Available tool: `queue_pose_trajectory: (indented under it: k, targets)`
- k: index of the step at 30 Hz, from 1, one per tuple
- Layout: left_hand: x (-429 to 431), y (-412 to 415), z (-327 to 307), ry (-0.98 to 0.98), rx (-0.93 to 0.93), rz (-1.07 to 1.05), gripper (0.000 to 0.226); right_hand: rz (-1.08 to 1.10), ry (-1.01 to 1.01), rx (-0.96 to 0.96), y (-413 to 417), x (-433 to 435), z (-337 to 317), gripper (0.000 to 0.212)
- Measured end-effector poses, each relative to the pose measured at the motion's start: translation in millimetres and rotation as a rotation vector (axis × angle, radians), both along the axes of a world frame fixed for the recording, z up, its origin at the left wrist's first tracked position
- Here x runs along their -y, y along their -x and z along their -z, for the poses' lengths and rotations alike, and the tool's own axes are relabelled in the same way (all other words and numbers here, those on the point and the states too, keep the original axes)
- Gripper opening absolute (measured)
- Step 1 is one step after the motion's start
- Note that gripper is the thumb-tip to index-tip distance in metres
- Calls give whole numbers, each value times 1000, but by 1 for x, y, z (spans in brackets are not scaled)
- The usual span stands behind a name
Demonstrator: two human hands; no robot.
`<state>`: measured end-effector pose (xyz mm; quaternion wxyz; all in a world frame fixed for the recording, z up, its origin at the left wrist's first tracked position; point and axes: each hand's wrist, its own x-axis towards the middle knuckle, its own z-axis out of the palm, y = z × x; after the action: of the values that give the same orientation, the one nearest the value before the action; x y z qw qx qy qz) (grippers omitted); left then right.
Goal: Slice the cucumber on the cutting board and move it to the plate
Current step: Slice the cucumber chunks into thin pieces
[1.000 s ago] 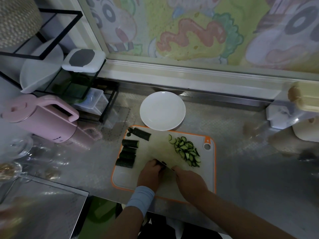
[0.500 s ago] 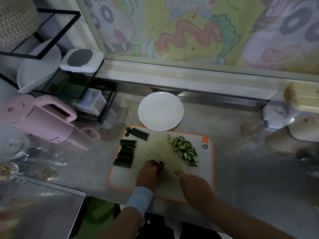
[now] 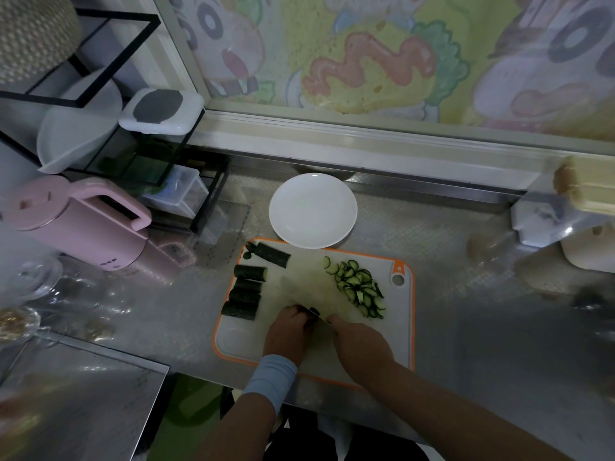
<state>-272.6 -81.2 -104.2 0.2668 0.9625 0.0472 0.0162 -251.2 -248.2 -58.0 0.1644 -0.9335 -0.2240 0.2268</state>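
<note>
You are wearing the only camera on your head; it is looking steeply down, close over the cutting board [image 3: 299,281].

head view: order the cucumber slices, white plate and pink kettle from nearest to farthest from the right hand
From the right hand:
1. cucumber slices, just beyond it, on the right side of the cutting board.
2. white plate, behind the board's far edge.
3. pink kettle, far left on the counter.

I had a soft pale-blue fabric wristband [image 3: 271,377] sitting right behind my left hand [image 3: 288,331], plus dark clothing [image 3: 299,437] lower down.
</note>
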Motion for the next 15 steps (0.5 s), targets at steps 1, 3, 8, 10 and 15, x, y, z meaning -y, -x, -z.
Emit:
queue_pose_trajectory:
  k: [1,3,8,10,15]
  targets:
    - [0,0,0,2,4,4,17,-2,-5,12,0,1,-1,44]
    - [-1,0,-1,-8,10,12,18,4,-11,30,2,6,-5,42]
    - [0,1,-3,-32,5,16,19,24,-44,24,13,24,-10,39]
    - [-1,1,-2,-23,7,14,20,23,-38,25,13,28,-12,39]
    - [0,2,-3,3,0,-15,19,17,-31,16,13,25,-8,38]
